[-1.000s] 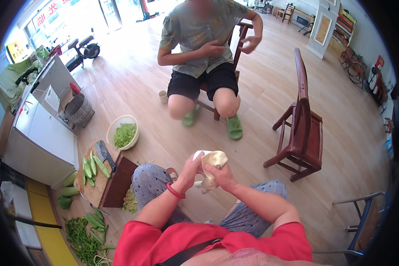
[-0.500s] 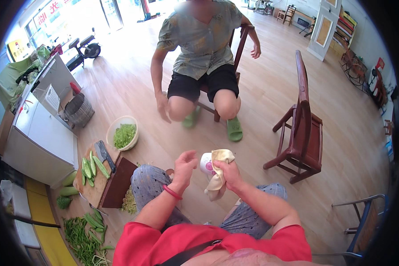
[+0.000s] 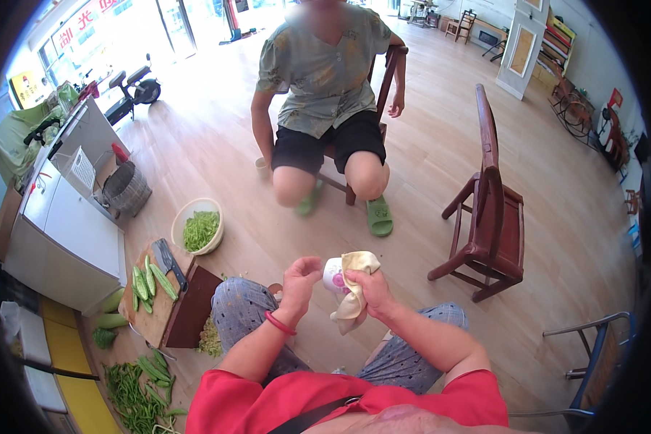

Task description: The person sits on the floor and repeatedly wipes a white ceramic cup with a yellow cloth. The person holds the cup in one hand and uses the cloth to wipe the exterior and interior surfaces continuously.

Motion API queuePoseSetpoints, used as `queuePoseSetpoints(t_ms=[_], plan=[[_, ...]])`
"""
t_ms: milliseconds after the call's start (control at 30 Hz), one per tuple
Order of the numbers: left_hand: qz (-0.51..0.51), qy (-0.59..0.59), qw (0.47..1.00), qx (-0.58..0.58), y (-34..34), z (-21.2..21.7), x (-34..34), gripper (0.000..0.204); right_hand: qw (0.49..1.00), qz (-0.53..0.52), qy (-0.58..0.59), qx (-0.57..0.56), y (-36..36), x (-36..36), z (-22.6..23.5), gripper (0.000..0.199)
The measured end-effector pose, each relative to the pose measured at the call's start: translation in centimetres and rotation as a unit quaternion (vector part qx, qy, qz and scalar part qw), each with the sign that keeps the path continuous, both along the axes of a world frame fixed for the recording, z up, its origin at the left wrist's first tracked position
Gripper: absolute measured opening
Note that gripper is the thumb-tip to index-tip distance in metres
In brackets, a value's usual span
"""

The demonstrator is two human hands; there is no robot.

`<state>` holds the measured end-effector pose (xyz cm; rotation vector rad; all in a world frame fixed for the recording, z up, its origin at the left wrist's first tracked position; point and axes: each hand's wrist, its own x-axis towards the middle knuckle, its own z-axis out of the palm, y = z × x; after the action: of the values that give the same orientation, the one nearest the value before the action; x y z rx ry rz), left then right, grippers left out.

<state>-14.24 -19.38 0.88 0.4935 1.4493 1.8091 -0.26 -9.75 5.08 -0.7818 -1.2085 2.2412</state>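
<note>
My right hand (image 3: 373,292) is closed round a pale yellow cloth (image 3: 360,263) and a white cup-like vessel (image 3: 333,275) with a pink pattern. The cloth lies over the vessel's right side and hangs below my fingers. Just left of the vessel is my left hand (image 3: 301,281), apart from it, with loosely bent fingers and nothing visible in them. A red band (image 3: 280,323) circles my left wrist. Both hands are above the floor, between my knees.
At left a cutting board (image 3: 146,316) carries peeled cucumbers and a knife (image 3: 168,260). Beyond it stands a bowl (image 3: 220,235) of shredded greens. Green peppers (image 3: 132,390) lie on the floor. A person (image 3: 327,94) sits facing me; a wooden chair (image 3: 488,217) stands at right.
My left hand has moved slightly down, its fingers bending in. The cloth and vessel have shifted a little down and left. The seated person's arm has moved back beside the knee.
</note>
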Motion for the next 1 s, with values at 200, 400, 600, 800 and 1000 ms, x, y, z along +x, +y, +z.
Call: queuePoseSetpoints(t_ms=[200, 400, 600, 800, 1000], plan=[[-0.004, -0.010, 1.000, -0.017, 1.1, 1.2, 0.0, 0.020, 1.000, 0.019, 0.003, 0.016, 1.3, -0.4, 0.3, 0.031], [-0.076, -0.047, 0.996, -0.012, 0.5, 2.8, 1.2, 0.036, 0.999, -0.003, 0.039, 0.014, 0.4, -0.1, 1.3, 0.028], [-0.117, -0.075, 0.990, -0.011, -0.3, 2.5, 2.8, 0.049, 1.000, 0.005, 0.018, -0.003, -1.1, 0.6, 0.3, 0.028], [-0.127, -0.017, 0.992, 0.016, 0.7, 2.1, 2.8, 0.054, 0.999, -0.001, 0.019, -0.030, -0.6, 0.4, 0.4, 0.031], [-0.106, -0.005, 0.993, 0.041, 1.5, 1.9, 2.8, 0.048, 1.000, 0.012, 0.026, -0.009, -0.2, 0.4, -0.1, 0.031]])
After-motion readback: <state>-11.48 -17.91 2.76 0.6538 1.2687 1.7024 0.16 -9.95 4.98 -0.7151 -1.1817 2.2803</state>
